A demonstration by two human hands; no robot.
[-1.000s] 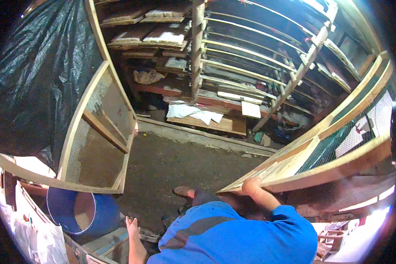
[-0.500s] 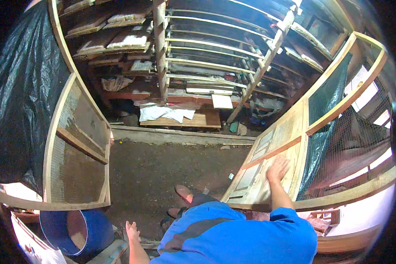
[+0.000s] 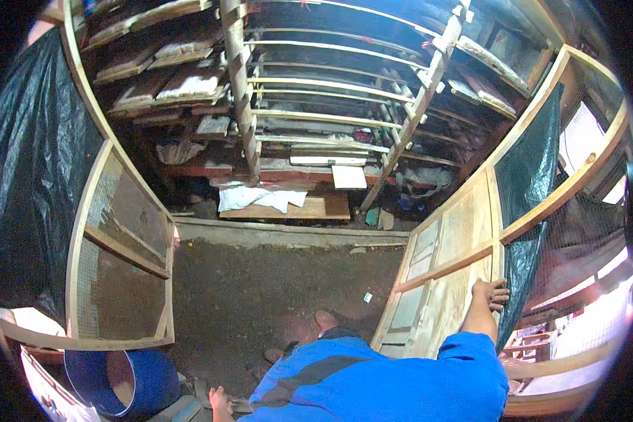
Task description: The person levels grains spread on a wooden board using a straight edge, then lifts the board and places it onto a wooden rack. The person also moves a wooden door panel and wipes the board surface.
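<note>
My right hand (image 3: 491, 294) reaches up from a blue sleeve and holds the upright edge of a pale wooden framed door (image 3: 449, 243) on the right, fingers curled over the stile next to dark green mesh (image 3: 534, 183). Low at the picture's bottom edge, my left hand (image 3: 218, 401) hangs with fingers apart beside a wooden piece near a blue bucket (image 3: 123, 380); it holds nothing. My foot (image 3: 325, 320) stands on the dark dirt floor (image 3: 267, 288) below the door.
A second wooden frame with wire mesh (image 3: 123, 246) stands at the left, with black plastic sheeting (image 3: 28, 162) behind it. Wooden racks and a ladder-like post (image 3: 240, 91) fill the back, with boards and white cloth (image 3: 253, 198) beneath.
The wooden door has swung more upright and toward the right. My right hand moved from lying flat on its panel to gripping its outer edge. My left hand stayed low.
</note>
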